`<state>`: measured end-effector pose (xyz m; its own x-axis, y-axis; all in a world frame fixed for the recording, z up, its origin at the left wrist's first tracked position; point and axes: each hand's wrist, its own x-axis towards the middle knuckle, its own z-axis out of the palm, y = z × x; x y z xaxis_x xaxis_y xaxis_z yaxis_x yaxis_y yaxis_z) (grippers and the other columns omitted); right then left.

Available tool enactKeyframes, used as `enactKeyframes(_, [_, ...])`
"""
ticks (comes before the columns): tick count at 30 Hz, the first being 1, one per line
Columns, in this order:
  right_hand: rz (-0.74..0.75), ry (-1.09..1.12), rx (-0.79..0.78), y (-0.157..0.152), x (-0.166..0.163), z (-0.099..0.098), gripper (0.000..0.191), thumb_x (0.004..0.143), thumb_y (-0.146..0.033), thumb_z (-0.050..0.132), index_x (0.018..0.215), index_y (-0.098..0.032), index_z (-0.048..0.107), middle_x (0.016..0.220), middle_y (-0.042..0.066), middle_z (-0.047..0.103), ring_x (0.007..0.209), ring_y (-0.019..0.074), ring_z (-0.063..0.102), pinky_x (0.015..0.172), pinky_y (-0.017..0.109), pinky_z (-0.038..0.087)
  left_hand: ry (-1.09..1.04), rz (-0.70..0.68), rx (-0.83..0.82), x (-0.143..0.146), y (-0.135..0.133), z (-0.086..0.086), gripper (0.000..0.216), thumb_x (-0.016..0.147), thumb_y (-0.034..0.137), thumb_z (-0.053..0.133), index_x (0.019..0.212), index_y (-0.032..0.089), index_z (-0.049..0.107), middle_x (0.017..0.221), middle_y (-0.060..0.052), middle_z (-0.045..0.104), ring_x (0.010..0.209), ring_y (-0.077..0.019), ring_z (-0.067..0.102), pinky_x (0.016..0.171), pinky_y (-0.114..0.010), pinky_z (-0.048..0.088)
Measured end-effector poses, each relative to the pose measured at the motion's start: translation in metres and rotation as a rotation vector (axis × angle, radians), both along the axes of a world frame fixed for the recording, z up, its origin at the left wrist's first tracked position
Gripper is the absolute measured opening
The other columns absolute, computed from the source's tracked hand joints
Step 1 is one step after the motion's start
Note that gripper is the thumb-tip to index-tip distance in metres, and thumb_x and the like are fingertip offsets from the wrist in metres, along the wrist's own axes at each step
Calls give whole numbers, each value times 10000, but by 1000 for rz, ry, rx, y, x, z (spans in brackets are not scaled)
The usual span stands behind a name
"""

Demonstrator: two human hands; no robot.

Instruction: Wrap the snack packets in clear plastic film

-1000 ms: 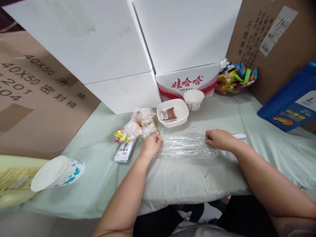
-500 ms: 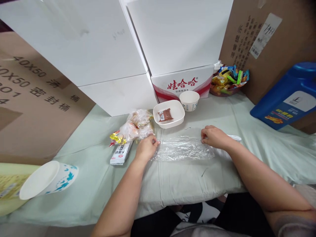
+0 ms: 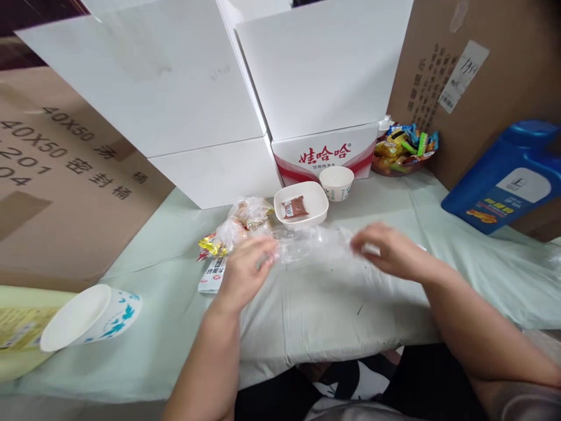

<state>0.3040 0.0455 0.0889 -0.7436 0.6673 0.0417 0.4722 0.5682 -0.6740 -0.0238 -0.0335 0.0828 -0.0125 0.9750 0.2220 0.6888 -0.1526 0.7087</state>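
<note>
A clear plastic bag [image 3: 307,245], smeared by motion, stretches between my two hands above the cloth. My left hand [image 3: 252,260] pinches its left end, in front of the tied plastic bags of food [image 3: 245,219]. At the other end my right hand [image 3: 381,248] has curled fingers closed on the bag's edge, though blur softens the grip. Just beyond the plastic stands a white square bowl [image 3: 313,199] with a small brown packet [image 3: 294,207] in it. A paper cup [image 3: 336,181] is right beside that bowl. Partly behind my left hand lies a white packet [image 3: 213,278].
White boxes [image 3: 324,70] wall off the back. A basket of wrapped snacks [image 3: 403,149] and a tilted blue bottle [image 3: 504,175] are at the right. A paper tub [image 3: 118,316] lies tipped at the left, near a brown carton [image 3: 87,175]. Pale green cloth [image 3: 324,316] covers the table.
Both hands have lifted off the cloth, raising the plastic bag and carrying it away from me toward the bowl. My left hand has turned and now hides more of the white packet.
</note>
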Motion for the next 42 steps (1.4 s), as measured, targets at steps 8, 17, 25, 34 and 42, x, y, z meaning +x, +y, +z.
enactKeyframes(8, [-286, -115, 69, 12, 4, -11, 216, 864, -151, 489, 1008, -209, 639, 928, 60, 726, 846, 199, 668, 773, 303, 476, -86, 12, -255, -7, 18, -6, 213, 710, 348, 678, 860, 199, 654, 740, -19, 665, 696, -182, 622, 666, -289, 497])
enactKeyframes(17, [16, 223, -426, 21, 11, -21, 274, 803, -275, 598, 1057, -195, 529, 840, 21, 654, 669, 139, 626, 657, 299, 506, -641, -218, -444, -27, 26, -24, 405, 625, 344, 791, 911, 173, 562, 637, 33, 591, 500, -87, 519, 473, -203, 423])
enactKeyframes(25, [-227, -110, -30, 37, 2, -47, 357, 801, -114, 496, 1146, -189, 545, 859, 30, 690, 761, 170, 623, 717, 285, 450, -324, -70, -394, -25, 51, -56, 297, 616, 298, 729, 846, 158, 605, 686, 18, 600, 614, -108, 558, 557, -208, 432])
enactKeyframes(34, [-237, -268, 302, 41, 3, -58, 422, 786, -54, 492, 1181, -162, 597, 1096, 95, 684, 1028, 250, 608, 864, 331, 459, -117, 11, -198, -19, 57, -80, 326, 661, 343, 676, 945, 185, 649, 782, -19, 663, 707, -174, 609, 688, -303, 488])
enactKeyframes(42, [-112, -284, 191, 26, -13, -54, 286, 887, -215, 522, 1148, -220, 639, 1030, 65, 688, 865, 211, 646, 750, 305, 469, -46, 126, -36, -16, 53, -66, 280, 759, 402, 602, 917, 175, 645, 880, -48, 689, 778, -175, 629, 725, -288, 489])
